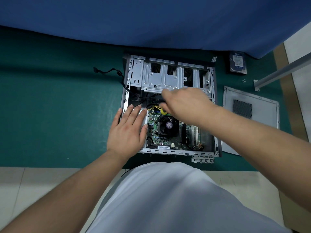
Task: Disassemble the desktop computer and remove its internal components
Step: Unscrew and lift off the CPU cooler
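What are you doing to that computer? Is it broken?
A person is taking apart a desktop computer case lying open on a green mat. The left hand rests flat on the case's left edge, steadying it. The right hand grips a yellow-and-black tool inside, above the fan. The side panel and a hard drive already lie outside.

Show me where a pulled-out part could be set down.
The green mat left of the case, below the loose black cable, lies bare. Right of the case is crowded: side panel, hard drive, screws.
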A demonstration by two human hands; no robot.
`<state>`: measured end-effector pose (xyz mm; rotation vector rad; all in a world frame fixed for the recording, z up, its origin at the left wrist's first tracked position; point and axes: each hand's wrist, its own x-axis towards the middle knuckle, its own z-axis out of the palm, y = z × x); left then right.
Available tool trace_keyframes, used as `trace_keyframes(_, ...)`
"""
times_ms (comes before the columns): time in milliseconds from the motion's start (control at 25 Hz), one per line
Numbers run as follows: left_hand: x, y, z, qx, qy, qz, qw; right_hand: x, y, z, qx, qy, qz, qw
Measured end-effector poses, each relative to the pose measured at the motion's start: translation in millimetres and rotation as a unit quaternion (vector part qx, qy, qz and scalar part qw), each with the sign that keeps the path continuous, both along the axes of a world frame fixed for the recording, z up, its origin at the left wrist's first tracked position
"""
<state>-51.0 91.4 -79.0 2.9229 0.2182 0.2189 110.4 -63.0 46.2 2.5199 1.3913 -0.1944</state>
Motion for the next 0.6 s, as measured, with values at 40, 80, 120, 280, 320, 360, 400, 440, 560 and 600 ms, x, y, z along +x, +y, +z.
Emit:
trace_keyframes(40, 0.2, -0.1, 0.1, 0.000, -0.001, 0.000, 1.000, 5.1, -3.5, 5.3, 0.000, 0.077, 0.061, 0.995)
trace_keyframes(80, 0.3, -0.1, 0.2, 0.001, -0.001, 0.000, 1.000, 10.3, -6.2, 11.0, 0.000, 0.141, 0.085, 0.986)
trace_keyframes(120, 0.1, 0.0, 0.3, 0.001, 0.000, 0.000, 1.000, 13.2, -7.5, 13.8, 0.000, 0.182, 0.081, 0.980)
trace_keyframes(280, -0.5, 0.1, 0.2, 0.000, -0.001, 0.000, 1.000, 8.9, -6.1, 3.8, -0.002, 0.082, -0.030, 0.996)
trace_keyframes(320, -0.6, 0.3, -0.2, 0.000, -0.001, 0.000, 1.000, 6.9, -5.3, 0.4, -0.002, 0.014, -0.039, 0.999)
trace_keyframes(360, -0.4, 0.2, -0.5, 0.001, -0.002, -0.001, 1.000, 5.5, -3.9, -0.7, -0.002, -0.037, -0.033, 0.999)
trace_keyframes(400, -0.3, -0.2, -0.6, 0.001, -0.002, -0.001, 1.000, 5.0, -2.7, -2.1, 0.002, -0.046, -0.022, 0.999)
trace_keyframes(440, -0.2, -0.1, -0.8, 0.002, -0.003, -0.001, 1.000, 5.8, -1.2, -3.6, 0.007, -0.016, -0.001, 1.000)
trace_keyframes(560, 0.4, 0.4, -1.3, 0.001, -0.002, -0.002, 1.000, 13.8, -1.6, 5.7, 0.020, 0.158, 0.082, 0.984)
trace_keyframes(600, 0.5, 0.3, -1.5, 0.002, -0.002, -0.002, 1.000, 17.3, -2.0, 10.1, 0.025, 0.190, 0.078, 0.978)
